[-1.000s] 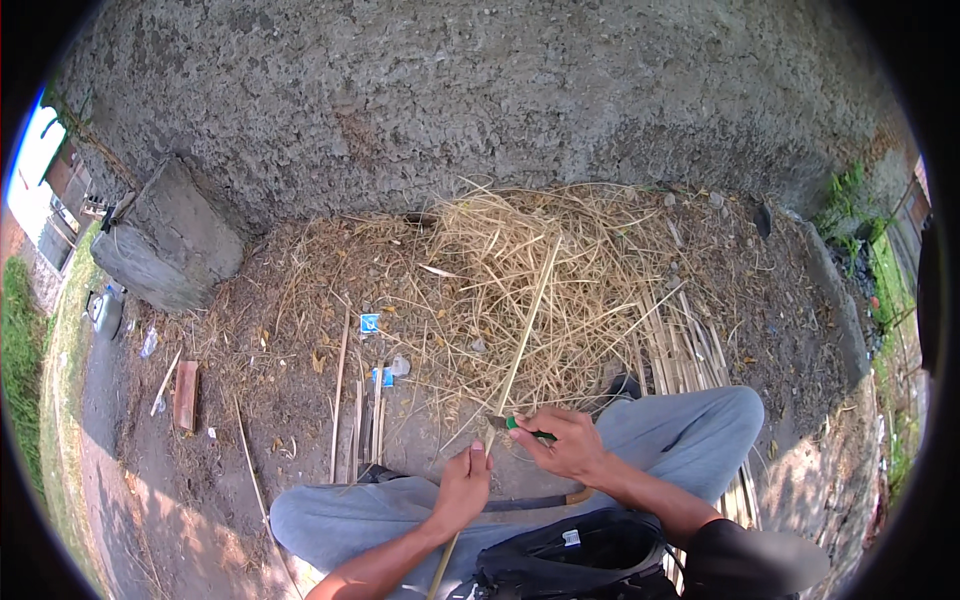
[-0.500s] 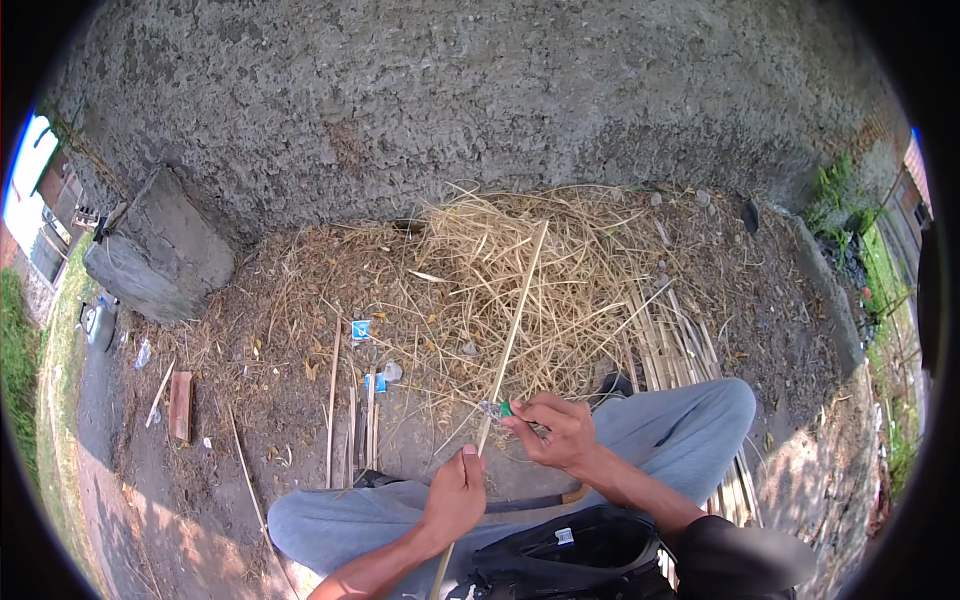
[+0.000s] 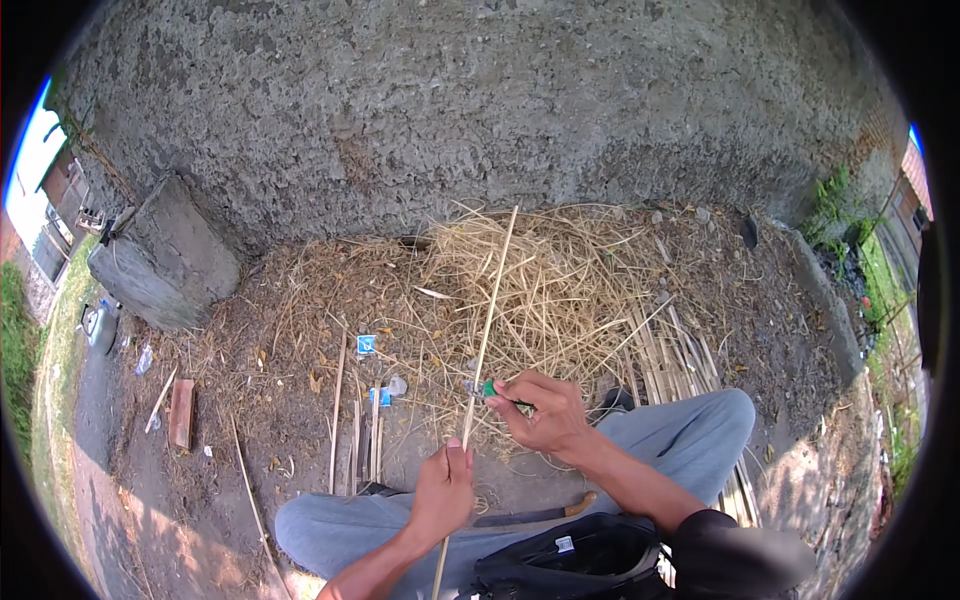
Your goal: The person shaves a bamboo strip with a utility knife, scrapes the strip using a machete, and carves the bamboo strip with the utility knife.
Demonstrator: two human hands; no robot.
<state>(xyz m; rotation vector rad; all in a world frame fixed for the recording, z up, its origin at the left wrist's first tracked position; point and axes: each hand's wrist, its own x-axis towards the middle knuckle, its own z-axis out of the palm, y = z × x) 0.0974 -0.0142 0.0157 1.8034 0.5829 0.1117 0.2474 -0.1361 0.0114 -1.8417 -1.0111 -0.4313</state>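
Note:
A long, pale, narrow strip, apparently split bamboo (image 3: 492,300), runs upright from my lap out over the straw pile. My left hand (image 3: 445,487) is closed round its lower part, thumb on top. Just beyond, my right hand (image 3: 545,408) pinches a small green-handled tool (image 3: 489,388). Its shiny head lies against the strip; its exact kind is too small to make out. A knife with a wooden handle (image 3: 580,505) and dark blade lies between my legs, partly hidden behind my left hand and the strip.
A heap of shavings (image 3: 560,290) lies before the rough wall (image 3: 480,110). More split strips (image 3: 665,365) lie at the right, others (image 3: 337,410) at the left. A black bag (image 3: 565,560) rests at my lap. A concrete block (image 3: 170,255), kettle (image 3: 100,327) and reddish brick (image 3: 181,413) are at left.
The strip's far end has swung slightly left. Both hands have shifted a little left, the right one also slightly farther away. More of the knife handle shows now.

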